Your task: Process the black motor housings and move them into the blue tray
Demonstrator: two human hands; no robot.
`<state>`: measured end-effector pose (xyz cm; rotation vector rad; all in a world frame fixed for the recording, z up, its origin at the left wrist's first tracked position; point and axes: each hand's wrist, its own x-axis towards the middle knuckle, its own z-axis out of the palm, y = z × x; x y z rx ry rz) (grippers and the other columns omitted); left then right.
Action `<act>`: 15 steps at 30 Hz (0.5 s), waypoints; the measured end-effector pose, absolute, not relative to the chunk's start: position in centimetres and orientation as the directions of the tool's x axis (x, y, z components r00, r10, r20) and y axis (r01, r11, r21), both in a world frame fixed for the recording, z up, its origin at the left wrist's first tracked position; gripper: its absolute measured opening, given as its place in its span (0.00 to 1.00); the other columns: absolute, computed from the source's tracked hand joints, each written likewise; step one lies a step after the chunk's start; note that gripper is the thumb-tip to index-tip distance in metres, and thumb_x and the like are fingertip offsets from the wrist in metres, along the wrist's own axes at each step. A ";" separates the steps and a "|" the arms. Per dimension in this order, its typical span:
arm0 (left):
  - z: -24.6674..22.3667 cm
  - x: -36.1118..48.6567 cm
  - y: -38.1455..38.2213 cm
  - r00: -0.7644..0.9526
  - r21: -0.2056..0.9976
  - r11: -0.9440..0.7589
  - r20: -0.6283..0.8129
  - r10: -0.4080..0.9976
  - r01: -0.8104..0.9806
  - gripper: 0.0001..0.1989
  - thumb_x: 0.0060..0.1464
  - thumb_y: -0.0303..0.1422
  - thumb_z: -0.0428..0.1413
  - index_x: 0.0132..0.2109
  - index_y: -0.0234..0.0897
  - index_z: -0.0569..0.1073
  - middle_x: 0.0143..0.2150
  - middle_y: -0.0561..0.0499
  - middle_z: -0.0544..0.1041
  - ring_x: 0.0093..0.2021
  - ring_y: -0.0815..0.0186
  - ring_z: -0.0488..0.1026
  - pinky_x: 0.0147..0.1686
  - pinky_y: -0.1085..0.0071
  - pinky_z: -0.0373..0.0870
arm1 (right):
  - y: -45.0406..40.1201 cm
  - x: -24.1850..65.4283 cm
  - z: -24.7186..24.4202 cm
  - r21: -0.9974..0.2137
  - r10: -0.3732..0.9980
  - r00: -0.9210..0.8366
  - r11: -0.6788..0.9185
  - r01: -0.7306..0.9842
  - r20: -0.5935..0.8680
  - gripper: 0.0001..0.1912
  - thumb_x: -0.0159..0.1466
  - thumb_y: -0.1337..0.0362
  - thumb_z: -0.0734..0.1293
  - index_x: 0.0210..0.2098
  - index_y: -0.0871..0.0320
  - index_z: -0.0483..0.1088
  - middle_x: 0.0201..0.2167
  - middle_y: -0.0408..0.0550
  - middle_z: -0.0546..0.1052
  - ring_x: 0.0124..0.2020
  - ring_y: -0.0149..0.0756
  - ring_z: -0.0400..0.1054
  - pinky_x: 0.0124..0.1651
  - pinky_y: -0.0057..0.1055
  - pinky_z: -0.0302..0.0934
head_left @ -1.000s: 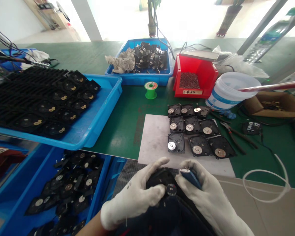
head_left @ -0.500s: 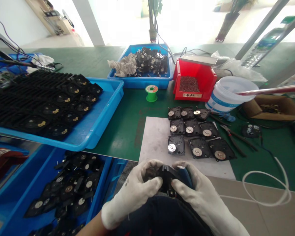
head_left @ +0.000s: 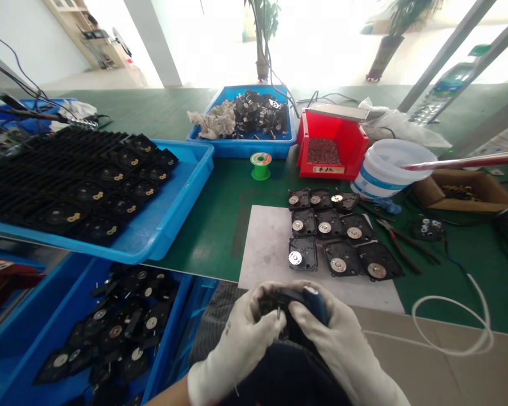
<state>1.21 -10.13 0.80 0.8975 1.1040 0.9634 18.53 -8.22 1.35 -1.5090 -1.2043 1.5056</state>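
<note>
Comparing frames, we find our left hand (head_left: 241,338) and right hand (head_left: 334,338) drawn nearer, fingers clenched round a tilted black part (head_left: 285,310) and a blue tool (head_left: 317,301).

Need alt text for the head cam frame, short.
Two white-gloved hands, left hand and right hand, grip a small black part together with a blue-handled tool at the bench edge. Beyond lie nine black modules on a grey mat, with blue trays of parts at left.

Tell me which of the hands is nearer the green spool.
Left, narrowly. The left hand sits almost straight below the green spool; the right hand is further to the spool's right. Both grip a black part.
</note>
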 end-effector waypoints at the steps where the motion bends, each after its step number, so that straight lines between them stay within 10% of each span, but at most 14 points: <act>1: 0.9 1.3 -10.1 0.133 0.935 0.323 -0.305 0.943 -0.148 0.14 0.59 0.31 0.60 0.51 0.35 0.80 0.47 0.45 0.83 0.47 0.56 0.79 0.50 0.65 0.75 | -8.4 18.5 1.2 -0.934 0.932 -0.112 -0.329 0.140 -0.345 0.18 0.62 0.51 0.73 0.45 0.56 0.78 0.43 0.50 0.84 0.46 0.47 0.79 0.52 0.38 0.73; 15: 2.5 1.1 -10.3 0.055 0.970 -0.079 0.068 0.996 0.231 0.11 0.59 0.25 0.55 0.47 0.39 0.78 0.41 0.49 0.80 0.41 0.60 0.79 0.44 0.68 0.74 | -9.2 17.8 1.0 -0.854 0.960 -0.125 0.279 0.440 0.249 0.05 0.69 0.64 0.68 0.44 0.51 0.74 0.37 0.46 0.81 0.38 0.37 0.79 0.43 0.27 0.73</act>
